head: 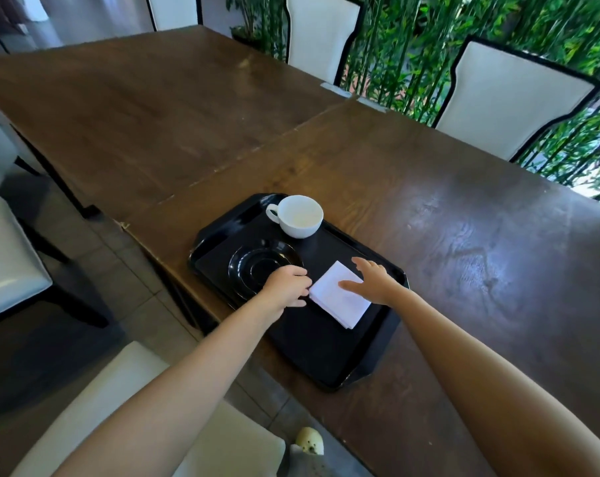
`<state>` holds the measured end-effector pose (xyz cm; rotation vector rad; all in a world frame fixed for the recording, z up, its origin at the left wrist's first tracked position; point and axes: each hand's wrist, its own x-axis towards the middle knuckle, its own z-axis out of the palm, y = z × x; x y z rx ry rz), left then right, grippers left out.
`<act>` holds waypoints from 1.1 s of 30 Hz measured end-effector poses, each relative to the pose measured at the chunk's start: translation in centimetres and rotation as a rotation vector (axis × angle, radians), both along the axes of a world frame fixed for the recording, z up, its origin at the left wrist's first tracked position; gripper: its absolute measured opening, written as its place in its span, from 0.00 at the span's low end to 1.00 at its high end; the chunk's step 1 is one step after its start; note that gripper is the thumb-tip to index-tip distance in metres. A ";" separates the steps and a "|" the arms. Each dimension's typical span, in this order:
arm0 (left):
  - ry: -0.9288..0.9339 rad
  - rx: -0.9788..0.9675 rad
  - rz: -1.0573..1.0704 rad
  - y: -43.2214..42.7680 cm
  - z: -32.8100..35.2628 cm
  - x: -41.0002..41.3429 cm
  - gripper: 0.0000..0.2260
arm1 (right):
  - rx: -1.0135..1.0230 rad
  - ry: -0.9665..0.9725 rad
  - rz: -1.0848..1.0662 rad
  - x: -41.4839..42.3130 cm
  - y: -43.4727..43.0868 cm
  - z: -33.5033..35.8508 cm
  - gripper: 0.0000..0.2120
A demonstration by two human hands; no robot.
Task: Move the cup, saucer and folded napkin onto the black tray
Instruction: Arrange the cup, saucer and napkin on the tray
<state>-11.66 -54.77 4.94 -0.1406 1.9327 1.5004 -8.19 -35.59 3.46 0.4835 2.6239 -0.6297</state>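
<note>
A dark wooden table (429, 208) holds the black tray (312, 352). Left hand (286, 285) pinches the napkin (340, 294) edge; right hand (372, 278) lies spread on it. Saucer (257, 266) sits just left of the left hand, cup (300, 215) beyond. White chairs (512, 101) and bamboo (412, 36) stand behind.

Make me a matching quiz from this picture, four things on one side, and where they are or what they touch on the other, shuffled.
Things:
1. cup
2. saucer
3. napkin
4. tray

Places:
A. under the right hand
B. on the wooden table
C. far end of the tray
D. by the left hand, empty

Pairs: 1-C, 2-D, 3-A, 4-B
</note>
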 end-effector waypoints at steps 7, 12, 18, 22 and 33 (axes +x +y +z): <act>0.075 -0.037 0.087 -1.2 1.5 -6.4 0.20 | -0.102 0.010 0.007 -3.9 0.3 1.5 0.37; 0.122 -0.120 0.143 -0.7 1.0 -9.7 0.21 | -0.164 0.032 0.021 -7.2 0.3 1.1 0.37; 0.171 -0.224 0.187 0.9 -0.9 -12.1 0.18 | -0.372 0.069 -0.045 -10.7 0.3 -0.6 0.41; 0.197 -0.238 0.169 2.0 -2.3 -13.0 0.14 | -0.516 0.116 -0.132 -12.5 0.6 -2.1 0.42; 0.223 -0.176 0.281 3.8 -4.2 -14.5 0.09 | -0.782 0.275 -0.146 -13.7 0.7 -4.3 0.37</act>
